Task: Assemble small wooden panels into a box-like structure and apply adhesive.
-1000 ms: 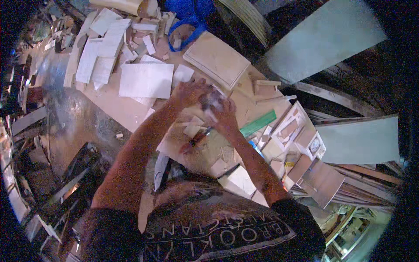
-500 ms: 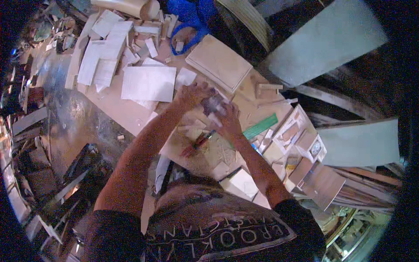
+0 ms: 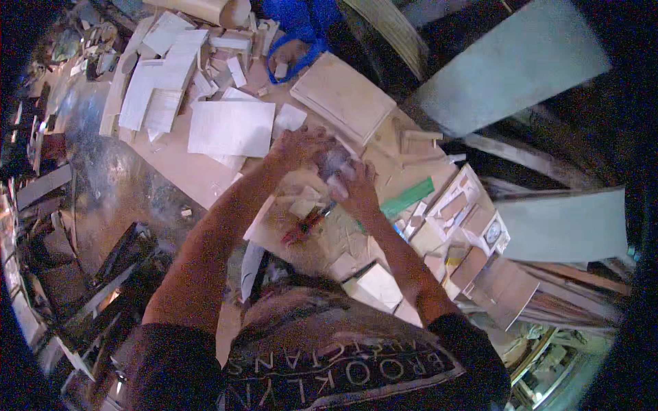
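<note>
Over the middle of the workbench my two hands are close together at a small grey, partly whitish object (image 3: 334,162) whose kind is too blurred to tell. My right hand (image 3: 357,190) is closed around its near side. From the far left, my left hand (image 3: 300,142) reaches toward it with bent fingers; whether it grips anything is hidden by blur. A red-handled tool (image 3: 305,227) with a dark end lies on the bench below the hands, beside small pale wood pieces (image 3: 306,204). Right of my right hand lies a green straight strip (image 3: 408,197).
White boards (image 3: 232,129) and offcuts cover the bench's left part. A flat wooden panel (image 3: 343,96) lies beyond the hands, near a blue bag (image 3: 301,20). An open-fronted small box (image 3: 490,229) stands at right. Large pale sheets (image 3: 514,65) lean past the bench.
Both hands stay at the grey object with only slight shifts. The whole view has moved a little; nothing is visibly picked up or put down.
</note>
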Demonstrator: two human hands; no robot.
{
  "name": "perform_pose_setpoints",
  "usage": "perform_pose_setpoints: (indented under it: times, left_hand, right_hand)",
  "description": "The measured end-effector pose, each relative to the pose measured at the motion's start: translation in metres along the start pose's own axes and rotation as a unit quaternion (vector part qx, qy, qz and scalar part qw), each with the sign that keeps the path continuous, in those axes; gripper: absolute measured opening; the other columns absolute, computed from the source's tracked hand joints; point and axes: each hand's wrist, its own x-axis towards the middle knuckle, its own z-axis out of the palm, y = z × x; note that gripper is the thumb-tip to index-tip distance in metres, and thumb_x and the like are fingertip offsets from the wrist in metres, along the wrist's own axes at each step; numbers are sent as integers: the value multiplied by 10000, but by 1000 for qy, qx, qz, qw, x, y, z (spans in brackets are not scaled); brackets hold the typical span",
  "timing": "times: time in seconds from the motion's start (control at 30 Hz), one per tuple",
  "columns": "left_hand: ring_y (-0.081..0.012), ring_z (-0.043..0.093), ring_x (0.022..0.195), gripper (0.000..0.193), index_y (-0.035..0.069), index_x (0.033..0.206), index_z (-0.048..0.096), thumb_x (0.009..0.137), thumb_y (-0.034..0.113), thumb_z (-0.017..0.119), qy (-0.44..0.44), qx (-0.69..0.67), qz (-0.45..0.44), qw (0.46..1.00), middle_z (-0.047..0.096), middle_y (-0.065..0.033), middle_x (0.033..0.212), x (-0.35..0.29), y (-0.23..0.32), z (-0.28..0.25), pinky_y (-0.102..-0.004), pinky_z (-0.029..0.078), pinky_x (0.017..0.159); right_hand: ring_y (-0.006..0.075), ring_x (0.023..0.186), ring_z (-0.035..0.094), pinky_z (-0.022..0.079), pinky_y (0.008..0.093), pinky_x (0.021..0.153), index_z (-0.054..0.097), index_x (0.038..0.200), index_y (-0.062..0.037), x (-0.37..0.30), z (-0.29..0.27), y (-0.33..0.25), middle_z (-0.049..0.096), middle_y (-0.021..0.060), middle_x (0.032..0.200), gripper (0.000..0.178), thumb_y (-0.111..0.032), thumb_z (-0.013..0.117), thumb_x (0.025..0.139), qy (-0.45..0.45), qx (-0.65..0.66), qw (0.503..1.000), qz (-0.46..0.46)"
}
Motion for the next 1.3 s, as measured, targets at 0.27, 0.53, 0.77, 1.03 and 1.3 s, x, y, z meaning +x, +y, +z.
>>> perform_pose_setpoints:
  times: [0.27, 0.53, 0.77, 1.03, 1.3]
  left_hand:
    - [-280, 639, 1002, 486, 352, 1289, 543, 812, 331, 630, 90, 53, 25, 994, 567, -43, 1170, -2, -3, 14, -456, 577, 696]
    - [-292, 613, 1054, 541, 349, 1338, 485, 816, 330, 626, 69, 57, -1, 996, 522, -40, 1278, -3, 2, 5, -446, 569, 763]
    - [-298, 612, 1068, 645, 376, 1350, 467, 749, 365, 702, 38, 85, 4, 996, 509, -45, 1303, -1, -1, 9, -483, 553, 816]
    - [-340, 625, 1035, 441, 276, 1314, 513, 877, 307, 555, 68, 40, 29, 996, 540, -116, 1255, -6, -3, 3, -492, 552, 830]
    - [-327, 570, 1150, 485, 358, 1349, 482, 874, 340, 572, -27, 40, -15, 999, 505, -41, 1339, 1, -1, 10, -536, 518, 871]
  right_hand:
    - [357, 1224, 392, 250, 600, 1043, 636, 1119, -92, 4, 2, -5, 487, 129, 1279, 463, -324, 722, 727, -20, 115, 989, 90]
    - [402, 1219, 377, 248, 598, 1046, 629, 1131, -63, 0, 2, -6, 459, 200, 1275, 463, -342, 702, 768, 59, 90, 993, 46]
    - [434, 1241, 345, 236, 614, 1047, 603, 1166, -59, 6, -10, -8, 435, 228, 1310, 512, -377, 693, 775, 99, 195, 974, 64]
    - [415, 1235, 373, 234, 615, 1045, 647, 1118, -135, -5, 16, -1, 469, 164, 1307, 398, -346, 678, 782, -97, 45, 990, 91]
    - [419, 1208, 393, 322, 614, 987, 647, 1118, -151, 5, 7, -9, 434, 206, 1343, 391, -323, 693, 770, 67, 53, 994, 68]
